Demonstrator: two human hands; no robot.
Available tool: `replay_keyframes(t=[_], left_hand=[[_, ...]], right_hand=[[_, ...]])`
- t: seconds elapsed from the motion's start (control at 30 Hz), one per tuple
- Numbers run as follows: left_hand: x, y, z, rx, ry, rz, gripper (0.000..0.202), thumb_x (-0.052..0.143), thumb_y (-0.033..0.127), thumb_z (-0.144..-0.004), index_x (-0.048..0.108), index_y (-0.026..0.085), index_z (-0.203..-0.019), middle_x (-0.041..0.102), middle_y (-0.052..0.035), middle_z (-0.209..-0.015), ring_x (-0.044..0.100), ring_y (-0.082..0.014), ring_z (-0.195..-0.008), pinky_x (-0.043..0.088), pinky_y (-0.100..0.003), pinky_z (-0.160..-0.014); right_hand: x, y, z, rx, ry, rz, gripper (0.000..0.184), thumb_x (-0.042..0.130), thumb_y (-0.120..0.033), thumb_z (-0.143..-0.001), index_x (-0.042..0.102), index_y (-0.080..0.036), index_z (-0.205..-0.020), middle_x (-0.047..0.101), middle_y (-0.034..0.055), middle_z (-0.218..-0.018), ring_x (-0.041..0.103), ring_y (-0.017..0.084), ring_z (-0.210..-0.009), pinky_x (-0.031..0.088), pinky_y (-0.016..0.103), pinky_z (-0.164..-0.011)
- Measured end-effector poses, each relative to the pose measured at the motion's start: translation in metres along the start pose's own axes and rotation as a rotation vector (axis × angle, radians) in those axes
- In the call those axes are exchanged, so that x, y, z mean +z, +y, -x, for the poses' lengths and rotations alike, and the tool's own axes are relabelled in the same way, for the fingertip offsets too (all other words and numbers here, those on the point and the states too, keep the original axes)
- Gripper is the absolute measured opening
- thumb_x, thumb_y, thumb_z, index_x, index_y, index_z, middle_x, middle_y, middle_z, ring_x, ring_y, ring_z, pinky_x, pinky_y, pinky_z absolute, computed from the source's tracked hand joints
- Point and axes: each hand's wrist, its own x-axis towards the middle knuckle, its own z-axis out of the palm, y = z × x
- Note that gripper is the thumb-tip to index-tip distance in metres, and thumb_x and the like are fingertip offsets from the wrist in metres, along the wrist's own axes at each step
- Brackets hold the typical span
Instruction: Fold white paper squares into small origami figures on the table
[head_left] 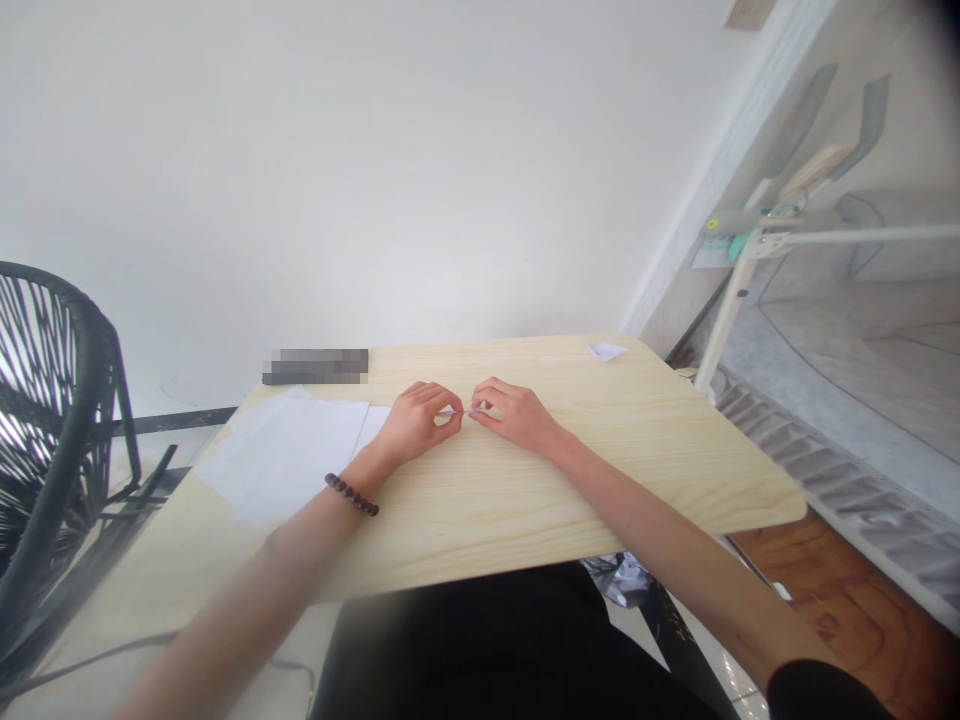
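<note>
Over the middle of the table, my left hand (422,420) and my right hand (516,412) face each other, thumb and fingertips closed in a pinch. Between them they hold a small, thin, pale piece of paper (466,411), seen almost edge-on and mostly covered by the fingers. How it is folded cannot be made out. White paper sheets (300,450) lie to the left, partly under my left forearm. A small folded paper (606,351) rests near the far right corner. A dark bead bracelet (351,494) circles my left wrist.
The light wooden table (660,450) stands against a white wall. A dark blurred-out object (315,366) lies at its back left edge. To the left is a black woven chair (82,330); to the right stands a white metal frame with grey handles (739,280).
</note>
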Motion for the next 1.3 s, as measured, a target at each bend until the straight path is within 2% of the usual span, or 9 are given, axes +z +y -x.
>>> replay_keyframes(t=[0.2,0.37,0.53,0.73,0.93,1.1,1.3], left_hand=[[-0.0010,0.0012,-0.0010,0.000,-0.003,0.004,0.010,0.048,0.021,-0.076,0.057,0.017,-0.079,0.061,-0.0029,-0.077,0.054,-0.0147,-0.074,0.039,-0.029,-0.073],[-0.0010,0.0009,-0.0015,-0.013,-0.003,-0.006,0.009,0.049,0.021,-0.076,0.057,0.018,-0.079,0.061,-0.0025,-0.077,0.054,-0.0144,-0.073,0.039,-0.029,-0.072],[-0.0005,0.0004,-0.0010,-0.011,-0.008,-0.011,0.010,0.049,0.022,-0.076,0.057,0.018,-0.079,0.061,-0.0025,-0.076,0.054,-0.0145,-0.073,0.039,-0.029,-0.073],[-0.0004,0.0002,-0.0004,-0.011,-0.005,-0.017,0.010,0.048,0.022,-0.076,0.057,0.018,-0.078,0.061,-0.0029,-0.076,0.054,-0.0147,-0.073,0.039,-0.029,-0.072],[-0.0009,0.0005,-0.0008,-0.010,-0.003,-0.019,0.010,0.049,0.022,-0.076,0.057,0.018,-0.078,0.061,-0.0029,-0.075,0.054,-0.0144,-0.072,0.039,-0.029,-0.072],[-0.0011,0.0009,-0.0010,-0.007,-0.006,-0.010,0.010,0.048,0.022,-0.076,0.057,0.018,-0.078,0.061,-0.0032,-0.075,0.055,-0.0146,-0.072,0.040,-0.029,-0.072],[0.0002,0.0008,-0.0005,-0.003,-0.017,0.012,0.011,0.048,0.021,-0.077,0.058,0.018,-0.080,0.061,-0.0035,-0.078,0.055,-0.0147,-0.074,0.040,-0.030,-0.073]], right_hand=[[0.0000,0.0024,0.0003,-0.002,-0.008,0.023,0.019,0.044,-0.032,-0.083,0.054,-0.017,-0.077,0.058,0.0032,-0.085,0.052,0.010,-0.068,0.038,0.022,-0.068],[-0.0002,0.0029,0.0010,0.053,0.032,0.018,0.021,0.046,-0.037,-0.080,0.054,-0.017,-0.078,0.058,0.0031,-0.088,0.053,0.009,-0.067,0.038,0.022,-0.065],[-0.0007,0.0034,0.0014,0.071,-0.001,0.026,0.024,0.046,-0.039,-0.080,0.053,-0.017,-0.074,0.058,0.0020,-0.082,0.053,0.009,-0.064,0.038,0.021,-0.064],[-0.0014,0.0032,0.0018,0.101,-0.002,0.012,0.024,0.048,-0.041,-0.078,0.052,-0.018,-0.076,0.058,0.0016,-0.085,0.053,0.008,-0.063,0.038,0.020,-0.062],[-0.0017,0.0024,0.0020,0.085,-0.032,0.029,0.024,0.046,-0.039,-0.080,0.052,-0.017,-0.074,0.058,0.0015,-0.081,0.052,0.008,-0.062,0.037,0.020,-0.062],[-0.0025,0.0020,0.0031,0.069,-0.040,0.009,0.021,0.048,-0.038,-0.079,0.053,-0.018,-0.082,0.057,0.0023,-0.091,0.053,0.007,-0.061,0.038,0.020,-0.061],[0.0005,0.0021,0.0020,0.000,-0.028,0.019,0.020,0.040,-0.032,-0.084,0.055,-0.018,-0.081,0.058,0.0033,-0.088,0.054,0.010,-0.071,0.039,0.021,-0.064]])
